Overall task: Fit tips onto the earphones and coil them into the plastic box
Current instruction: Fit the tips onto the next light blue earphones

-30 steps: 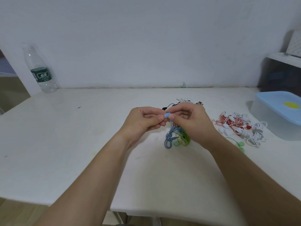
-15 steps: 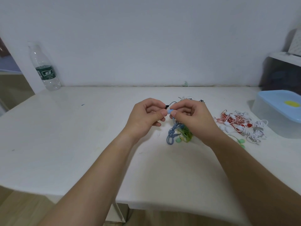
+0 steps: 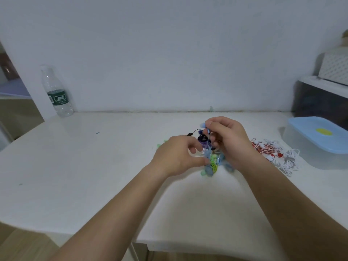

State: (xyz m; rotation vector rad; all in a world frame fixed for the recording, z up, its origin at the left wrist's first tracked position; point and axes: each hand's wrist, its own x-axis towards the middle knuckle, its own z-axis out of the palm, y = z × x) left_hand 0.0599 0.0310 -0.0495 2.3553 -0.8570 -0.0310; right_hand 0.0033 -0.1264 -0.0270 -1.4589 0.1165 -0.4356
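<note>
Right hand: We see the right hand (image 3: pixel 229 140) raised above the bench (image 3: pixel 98 166), thumb and fingers pinching the blue earphone (image 3: pixel 203 125) just below its bud. The cable hangs down into the tangle, and we judge the lift is meant to draw it free.
Left hand: The left hand (image 3: pixel 177 155) sits lower, fingers curled at the knot of green earphones (image 3: pixel 213 162) and blue cable. Through the blur we cannot tell whether it grips the knot or only steadies it.
Plastic box: The plastic box (image 3: pixel 301 146) stands at the bench's right end, well apart from both hands, with its blue lid (image 3: pixel 308 132) on. We can make out nothing through its cloudy walls.
Waiting stock: Red-and-white earphones (image 3: pixel 269 148) lie heaped between the hands and the box.
Far left: A water bottle (image 3: pixel 56 95) stands upright against the wall.
</note>
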